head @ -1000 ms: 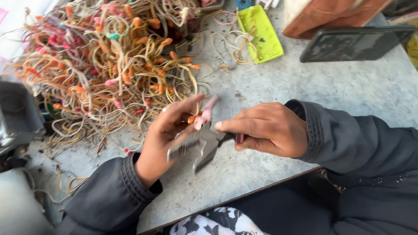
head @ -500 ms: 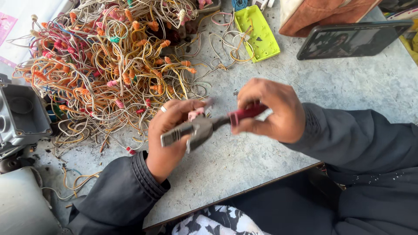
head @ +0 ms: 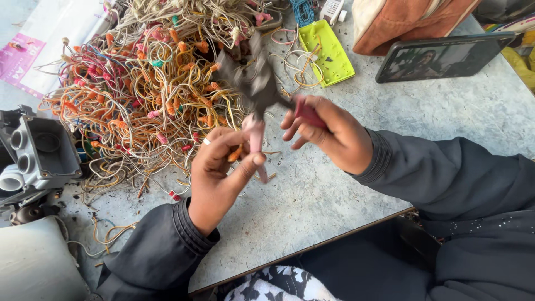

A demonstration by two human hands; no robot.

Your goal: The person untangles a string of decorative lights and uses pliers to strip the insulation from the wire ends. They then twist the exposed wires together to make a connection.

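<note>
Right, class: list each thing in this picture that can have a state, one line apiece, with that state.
Pliers: raised off the table, blurred, handles spread.
Right hand: closed on a red pliers handle.
Left hand: pinching a pink handle and a small orange-tipped wire piece.
Wire pile: tangled, heaped on the table.
Phone: screen lit, propped tilted.
Yellow-green tray: open, lying flat.
Grey junction box: open, lid off.

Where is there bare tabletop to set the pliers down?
Free: the grey table between the phone and right sleeve, and the strip between the hands and near edge. Crowded: the wire heap at left, reaching the yellow tray.
</note>
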